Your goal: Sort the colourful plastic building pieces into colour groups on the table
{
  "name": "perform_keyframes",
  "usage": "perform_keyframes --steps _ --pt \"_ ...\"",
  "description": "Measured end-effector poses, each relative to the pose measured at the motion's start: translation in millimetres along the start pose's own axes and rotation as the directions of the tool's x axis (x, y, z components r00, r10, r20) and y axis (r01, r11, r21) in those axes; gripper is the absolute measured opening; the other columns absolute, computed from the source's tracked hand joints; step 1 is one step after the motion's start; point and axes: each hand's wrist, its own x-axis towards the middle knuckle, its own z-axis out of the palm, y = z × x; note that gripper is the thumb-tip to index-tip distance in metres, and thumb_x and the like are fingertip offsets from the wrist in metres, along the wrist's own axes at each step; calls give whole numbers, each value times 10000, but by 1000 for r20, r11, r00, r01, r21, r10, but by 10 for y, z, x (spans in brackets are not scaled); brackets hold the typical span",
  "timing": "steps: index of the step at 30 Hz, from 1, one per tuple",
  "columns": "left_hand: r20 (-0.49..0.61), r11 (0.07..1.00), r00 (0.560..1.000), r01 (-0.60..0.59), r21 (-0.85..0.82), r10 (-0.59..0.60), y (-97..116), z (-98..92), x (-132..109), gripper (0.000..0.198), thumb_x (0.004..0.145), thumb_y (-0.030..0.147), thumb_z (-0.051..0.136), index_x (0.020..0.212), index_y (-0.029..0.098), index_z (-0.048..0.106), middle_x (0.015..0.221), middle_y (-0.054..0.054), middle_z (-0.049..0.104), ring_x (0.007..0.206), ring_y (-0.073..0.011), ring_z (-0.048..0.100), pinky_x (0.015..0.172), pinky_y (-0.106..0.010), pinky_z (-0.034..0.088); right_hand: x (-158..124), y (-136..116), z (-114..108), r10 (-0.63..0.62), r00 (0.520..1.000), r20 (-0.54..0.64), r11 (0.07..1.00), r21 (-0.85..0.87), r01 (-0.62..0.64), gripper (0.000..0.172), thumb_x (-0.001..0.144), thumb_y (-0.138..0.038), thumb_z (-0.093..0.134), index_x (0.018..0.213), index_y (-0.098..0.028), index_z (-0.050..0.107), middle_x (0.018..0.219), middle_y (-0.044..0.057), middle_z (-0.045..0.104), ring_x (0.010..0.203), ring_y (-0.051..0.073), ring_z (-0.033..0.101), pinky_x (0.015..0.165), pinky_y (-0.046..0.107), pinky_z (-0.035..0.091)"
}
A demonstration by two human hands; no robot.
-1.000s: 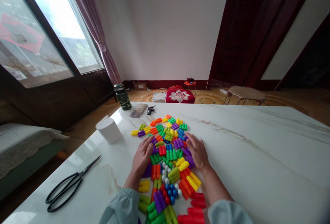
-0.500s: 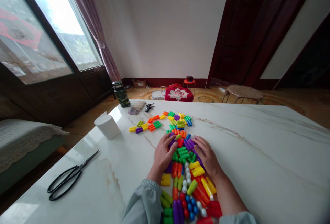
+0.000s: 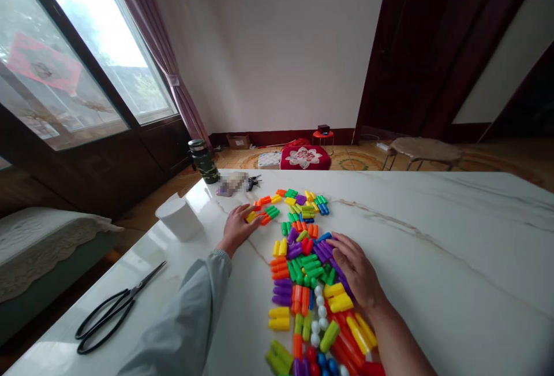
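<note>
Many colourful plastic tube-shaped building pieces (image 3: 307, 263) lie in a long dense pile running away from me. At the pile's far end a curved row (image 3: 264, 200) of similar pieces bends to the left. My left hand (image 3: 238, 227) is over the left tip of that row, thumb and fingers apart, covering some pieces; a yellow one shows between them. My right hand (image 3: 357, 272) rests along the pile's right edge, fingers stretched out against purple pieces (image 3: 322, 250). White bead-like pieces (image 3: 321, 306) run down the pile, near yellow pieces (image 3: 339, 298).
Black-handled scissors (image 3: 116, 312) lie at the left of the white marble table (image 3: 433, 260). A white paper roll (image 3: 179, 217), a camouflage flask (image 3: 203, 161), a blurred packet (image 3: 232, 183) and a small dark tool (image 3: 254, 182) stand or lie along the far left. Beyond is a stool (image 3: 424, 149).
My left hand has left the pile's left side and moved forward and left to the curved row. My right hand stays at the right edge. The view has shifted slightly.
</note>
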Motion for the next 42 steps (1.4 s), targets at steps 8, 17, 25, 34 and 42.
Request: perform_keyframes --steps 8,17,25,34,42 --pt "153 935 953 -211 -287 262 326 46 -348 476 878 549 496 1201 249 676 1366 -70 557 1273 -272 493 1112 -397 364 26 -36 -7 3 1000 -3 1000 12 -3 540 892 -630 412 1056 -222 726 1279 102 619 1221 271 524 1097 480 371" --pt "20 936 940 -336 -104 340 800 10 33 603 846 543 563 1377 265 495 1483 -107 397 1354 -310 375 1139 -507 255 37 -69 -44 118 979 -163 983 161 -92 536 900 -609 415 977 -183 732 1178 139 667 1130 270 592 1025 440 440" --pt "324 999 946 -16 -28 24 1510 663 848 794 710 793 529 1334 304 549 1453 -158 440 1328 -459 341 1017 -638 296 72 83 -158 145 933 -330 983 152 -99 488 906 -538 448 1132 -164 666 1257 148 618 1193 276 543 1058 484 399" --pt "467 937 817 -337 -90 339 1878 876 627 806 578 713 722 1281 343 588 1505 -106 369 1386 -474 220 1044 -658 256 109 80 -139 171 916 -363 985 82 -151 597 909 -583 381 1274 -149 571 1394 163 487 1315 280 421 1111 482 324" --pt "418 747 627 -469 -472 658 1901 682 397 399 756 558 661 979 244 764 1111 -54 704 1061 -237 625 970 -302 454 119 105 -163 186 896 -404 982 90 -164 610 887 -625 384 1202 -158 619 1366 157 510 1302 284 428 1110 479 315"
